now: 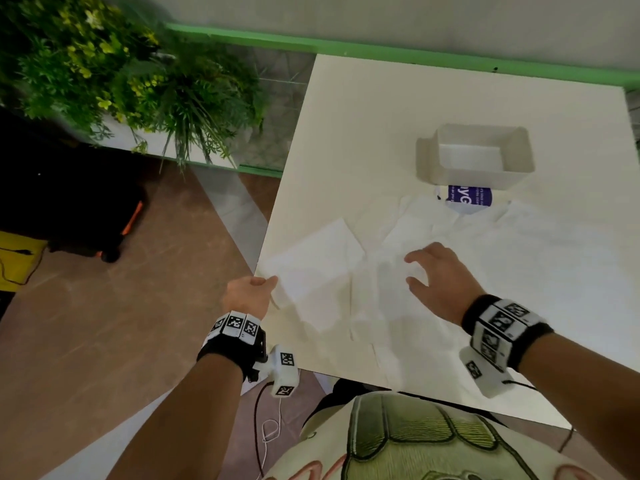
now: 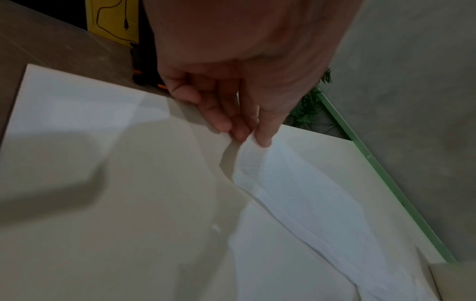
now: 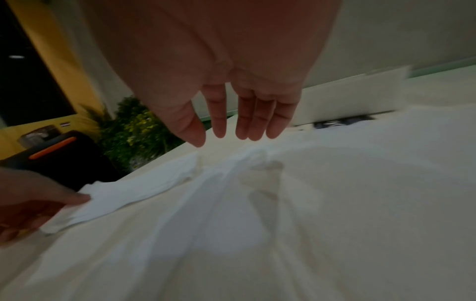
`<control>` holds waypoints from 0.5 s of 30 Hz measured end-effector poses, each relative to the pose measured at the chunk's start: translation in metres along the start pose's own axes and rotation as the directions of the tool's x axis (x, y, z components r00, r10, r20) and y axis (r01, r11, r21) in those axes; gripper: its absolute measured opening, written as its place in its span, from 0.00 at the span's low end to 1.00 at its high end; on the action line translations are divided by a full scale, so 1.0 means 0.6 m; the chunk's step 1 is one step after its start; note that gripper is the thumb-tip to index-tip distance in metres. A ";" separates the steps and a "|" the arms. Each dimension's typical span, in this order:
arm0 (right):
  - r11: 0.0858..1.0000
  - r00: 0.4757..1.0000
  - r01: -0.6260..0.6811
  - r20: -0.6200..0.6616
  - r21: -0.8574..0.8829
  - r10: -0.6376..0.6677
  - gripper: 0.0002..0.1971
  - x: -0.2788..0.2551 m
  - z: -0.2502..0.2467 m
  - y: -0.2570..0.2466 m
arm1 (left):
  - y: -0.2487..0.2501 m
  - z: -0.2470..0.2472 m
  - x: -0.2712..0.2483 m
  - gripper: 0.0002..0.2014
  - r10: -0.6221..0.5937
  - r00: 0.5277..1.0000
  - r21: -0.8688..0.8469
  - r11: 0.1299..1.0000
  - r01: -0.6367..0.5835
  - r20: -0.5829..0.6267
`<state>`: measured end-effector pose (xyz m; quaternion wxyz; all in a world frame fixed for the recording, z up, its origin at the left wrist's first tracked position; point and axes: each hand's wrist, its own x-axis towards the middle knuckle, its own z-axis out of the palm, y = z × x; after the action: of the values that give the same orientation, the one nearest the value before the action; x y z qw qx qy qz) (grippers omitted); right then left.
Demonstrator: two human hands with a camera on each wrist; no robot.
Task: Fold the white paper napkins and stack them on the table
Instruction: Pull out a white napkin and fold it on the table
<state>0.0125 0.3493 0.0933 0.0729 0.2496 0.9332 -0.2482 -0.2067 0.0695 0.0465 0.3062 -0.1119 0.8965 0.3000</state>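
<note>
A folded white napkin (image 1: pixel 311 271) lies at the table's left edge. My left hand (image 1: pixel 251 292) pinches its near corner between thumb and fingertips (image 2: pixel 262 140); the same napkin (image 2: pixel 296 183) trails away from the pinch in the left wrist view. Several unfolded white napkins (image 1: pixel 408 296) are spread over the middle of the white table (image 1: pixel 381 116). My right hand (image 1: pixel 440 278) hovers just above them, fingers (image 3: pixel 244 122) straight and spread, holding nothing. The left hand (image 3: pixel 38 203) with the napkin (image 3: pixel 134 193) also shows at the left of the right wrist view.
A white open box (image 1: pixel 481 154) stands at the back of the table, with a blue-labelled napkin packet (image 1: pixel 467 197) in front of it. A green planter with plants (image 1: pixel 121 81) and a black case (image 1: pixel 69 209) stand on the floor to the left.
</note>
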 end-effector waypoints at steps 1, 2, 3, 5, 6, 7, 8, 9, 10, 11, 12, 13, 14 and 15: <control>0.999 0.999 -0.034 -0.026 0.002 0.034 0.19 -0.017 -0.008 0.025 | 0.002 0.000 -0.001 0.12 0.007 1.000 0.023 1.000 -0.007 -0.001; 0.998 0.996 -0.070 -0.052 0.003 0.070 0.18 -0.034 -0.016 0.051 | 0.003 0.001 -0.002 0.11 0.012 1.000 0.038 0.999 -0.012 -0.007; 0.994 0.991 -0.109 -0.073 0.002 0.108 0.18 -0.052 -0.024 0.074 | 0.005 0.002 -0.005 0.11 0.012 1.000 0.045 0.999 -0.011 -0.016; 0.985 0.979 -0.171 -0.109 0.001 0.170 0.18 -0.086 -0.036 0.121 | 0.004 0.004 -0.004 0.14 0.000 1.000 0.036 0.999 0.001 -0.025; 0.982 0.974 -0.189 -0.123 0.007 0.189 0.18 -0.102 -0.042 0.142 | 0.004 0.005 -0.005 0.16 0.004 1.000 0.038 0.999 -0.003 -0.029; 0.978 0.969 -0.207 -0.137 0.011 0.207 0.17 -0.118 -0.047 0.161 | 0.006 0.006 -0.009 0.18 0.015 0.999 0.052 0.999 -0.013 -0.033; 0.974 0.963 -0.224 -0.150 0.017 0.224 0.17 -0.132 -0.052 0.179 | 0.005 0.007 -0.012 0.19 0.025 0.999 0.064 0.998 -0.023 -0.039; 0.971 0.957 -0.240 -0.161 0.022 0.240 0.17 -0.145 -0.057 0.194 | 0.004 0.009 -0.013 0.20 0.034 0.998 0.061 0.998 -0.031 -0.046; 0.968 0.953 -0.250 -0.171 0.025 0.251 0.16 -0.156 -0.061 0.207 | 0.003 0.010 -0.015 0.20 0.043 0.998 0.050 0.998 -0.041 -0.051; 0.967 0.950 -0.254 -0.180 0.025 0.254 0.16 -0.166 -0.065 0.219 | 0.002 0.011 -0.019 0.20 0.062 0.996 0.044 0.997 -0.059 -0.057; 0.968 0.951 -0.248 -0.187 0.024 0.248 0.15 -0.174 -0.068 0.229 | 0.000 0.013 -0.021 0.20 0.074 0.995 0.036 0.997 -0.071 -0.062; 0.972 0.954 -0.234 -0.188 0.022 0.234 0.15 -0.181 -0.071 0.237 | -0.003 0.014 -0.021 0.20 0.076 0.995 0.022 0.997 -0.074 -0.067; 0.978 0.961 -0.207 -0.186 0.017 0.207 0.15 -0.188 -0.071 0.244 | -0.005 0.016 -0.022 0.21 0.070 0.995 -0.003 0.997 -0.071 -0.072; 0.986 0.970 -0.169 -0.178 0.006 0.168 0.14 -0.196 -0.071 0.248 | -0.006 0.017 -0.023 0.21 0.067 0.995 -0.025 0.997 -0.069 -0.075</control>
<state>0.1884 0.4323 0.0972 0.0112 0.3487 0.9126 -0.2132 -0.1897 0.0731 0.0470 0.2606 -0.0966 0.9064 0.3183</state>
